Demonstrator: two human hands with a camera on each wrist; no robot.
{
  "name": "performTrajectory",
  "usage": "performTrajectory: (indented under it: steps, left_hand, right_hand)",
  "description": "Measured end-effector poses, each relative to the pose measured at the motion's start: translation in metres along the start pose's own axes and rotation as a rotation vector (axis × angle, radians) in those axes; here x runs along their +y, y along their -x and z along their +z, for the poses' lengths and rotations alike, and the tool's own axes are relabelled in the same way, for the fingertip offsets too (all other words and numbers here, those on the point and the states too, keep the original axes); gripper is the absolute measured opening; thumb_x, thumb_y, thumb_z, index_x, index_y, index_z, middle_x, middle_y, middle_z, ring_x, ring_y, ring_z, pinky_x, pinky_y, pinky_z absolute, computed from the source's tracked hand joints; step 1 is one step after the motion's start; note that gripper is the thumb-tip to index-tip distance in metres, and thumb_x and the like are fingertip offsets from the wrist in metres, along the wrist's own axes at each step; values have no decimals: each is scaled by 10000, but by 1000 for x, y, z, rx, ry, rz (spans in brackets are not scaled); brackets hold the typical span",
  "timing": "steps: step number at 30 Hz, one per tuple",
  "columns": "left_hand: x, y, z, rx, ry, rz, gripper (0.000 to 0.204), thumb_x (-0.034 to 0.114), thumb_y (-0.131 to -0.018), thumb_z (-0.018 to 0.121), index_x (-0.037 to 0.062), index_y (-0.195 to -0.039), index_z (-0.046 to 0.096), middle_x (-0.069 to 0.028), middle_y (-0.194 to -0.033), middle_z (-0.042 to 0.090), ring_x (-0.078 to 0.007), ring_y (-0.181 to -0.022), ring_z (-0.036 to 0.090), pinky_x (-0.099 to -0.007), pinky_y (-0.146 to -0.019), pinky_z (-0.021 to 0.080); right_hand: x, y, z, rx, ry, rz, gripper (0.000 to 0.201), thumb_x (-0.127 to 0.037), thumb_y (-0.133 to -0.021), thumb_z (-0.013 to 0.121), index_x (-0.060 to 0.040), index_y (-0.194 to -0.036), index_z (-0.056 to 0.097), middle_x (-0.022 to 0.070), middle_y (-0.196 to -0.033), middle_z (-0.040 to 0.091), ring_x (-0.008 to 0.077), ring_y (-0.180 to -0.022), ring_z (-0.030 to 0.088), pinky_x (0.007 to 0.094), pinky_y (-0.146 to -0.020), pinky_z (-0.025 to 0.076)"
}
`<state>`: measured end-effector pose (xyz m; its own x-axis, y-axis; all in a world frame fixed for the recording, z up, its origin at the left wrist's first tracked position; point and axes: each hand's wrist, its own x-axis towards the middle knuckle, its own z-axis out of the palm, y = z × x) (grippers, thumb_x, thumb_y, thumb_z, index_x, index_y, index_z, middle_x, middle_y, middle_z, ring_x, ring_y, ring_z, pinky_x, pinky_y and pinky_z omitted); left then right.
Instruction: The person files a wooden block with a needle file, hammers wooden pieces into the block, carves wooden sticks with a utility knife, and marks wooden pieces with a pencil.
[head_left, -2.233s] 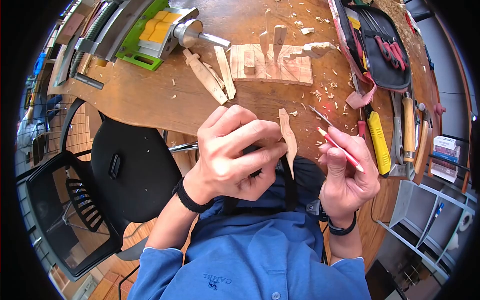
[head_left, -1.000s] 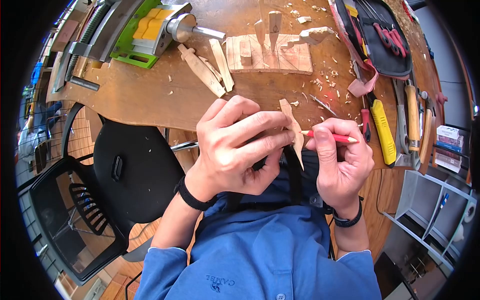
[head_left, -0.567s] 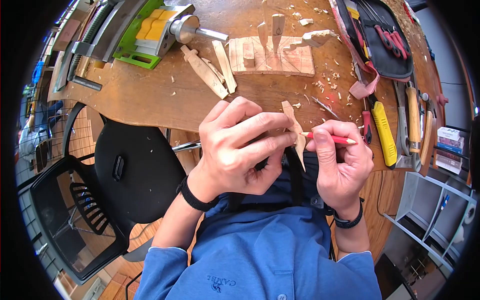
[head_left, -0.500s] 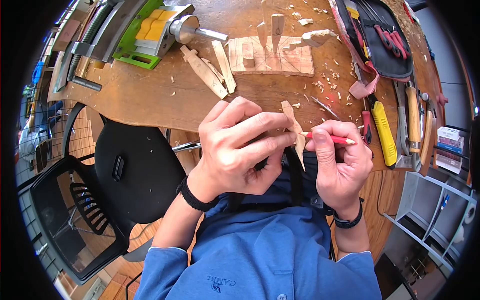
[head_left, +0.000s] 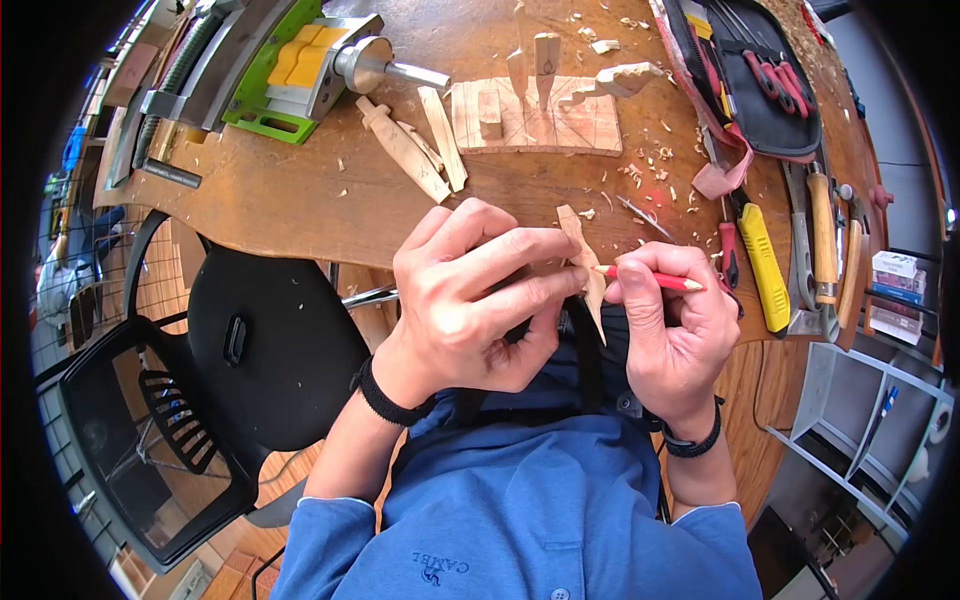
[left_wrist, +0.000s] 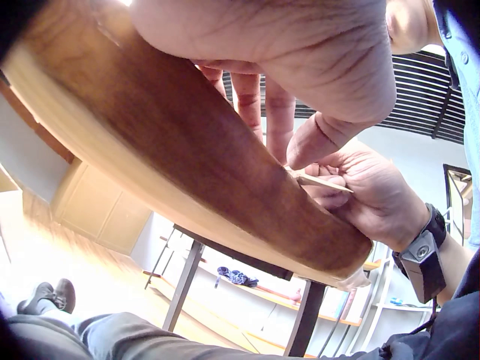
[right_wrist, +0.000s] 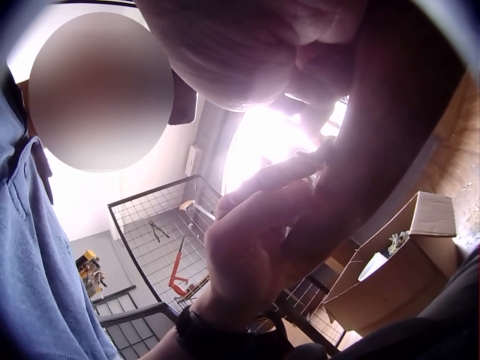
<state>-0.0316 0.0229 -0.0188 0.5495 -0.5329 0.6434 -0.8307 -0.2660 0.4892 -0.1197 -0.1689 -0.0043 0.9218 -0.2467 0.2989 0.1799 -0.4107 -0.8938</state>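
In the head view my left hand (head_left: 480,300) pinches a thin, pale carved wooden piece (head_left: 568,222) between fingers and thumb. The piece is narrow, slightly wavy and tapers to a point at its lower end. My right hand (head_left: 680,335) grips a red pencil (head_left: 672,282), whose pale tip is right at the right edge of the wood. The left wrist view has the pointed end of the wooden piece (left_wrist: 326,183) sticking out below the left thumb, with the right hand (left_wrist: 379,191) behind it. Both hands are above the front edge of the wooden table (head_left: 290,215).
A board (head_left: 590,135) with upright wooden pieces stands at the back, beside loose carved pieces (head_left: 405,150). A green and grey vise (head_left: 290,85) is at left. At right lie a thin blade (head_left: 645,215), a yellow cutter (head_left: 763,265) and a tool pouch (head_left: 775,90). Wood shavings are scattered about.
Since the oldest frame, my right hand has turned and moved left, bringing the pencil tip to the wood. The left hand keeps its hold. Over the last half second there is only slight movement.
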Motion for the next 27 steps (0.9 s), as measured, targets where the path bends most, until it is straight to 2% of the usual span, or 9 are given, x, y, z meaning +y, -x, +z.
performTrajectory:
  steps: [6, 13, 21, 27]
  left_hand:
    - [-4, 2, 3, 44, 32, 17, 424, 60, -582, 803, 181, -980, 884, -74, -1077, 769, -228, -777, 627, -349, -686, 499]
    - [-2, 1, 1, 18, 26, 0, 451, 74, -566, 810, 178, -997, 891, -70, -1022, 718, -229, -787, 629, -349, -676, 495]
    - [1, 1, -2, -12, 34, -22, 449, 51, -584, 806, 177, -1007, 887, -46, -1047, 770, -231, -819, 638, -360, -741, 524]
    - [1, 0, -4, -48, 1, -12, 428, 43, -596, 801, 167, -999, 878, -25, -1046, 823, -214, -824, 650, -347, -749, 507]
  right_hand:
    - [0, 1, 0, 15, 11, -9, 87, -55, -1054, 745, 17, -1039, 700, 66, -860, 734, 106, -717, 688, 270, -655, 552]
    - [0, 1, 1, 43, -33, 20, 95, -63, -1059, 741, 17, -1031, 697, 63, -856, 736, 96, -715, 688, 261, -645, 549]
    - [1, 1, 0, 22, -3, -5, 92, -61, -1055, 746, 17, -1039, 701, 69, -860, 743, 104, -709, 696, 265, -642, 553]
    - [2, 1, 0, 18, 3, -16, 92, -57, -1047, 755, 16, -1035, 700, 70, -863, 744, 107, -702, 694, 268, -625, 548]
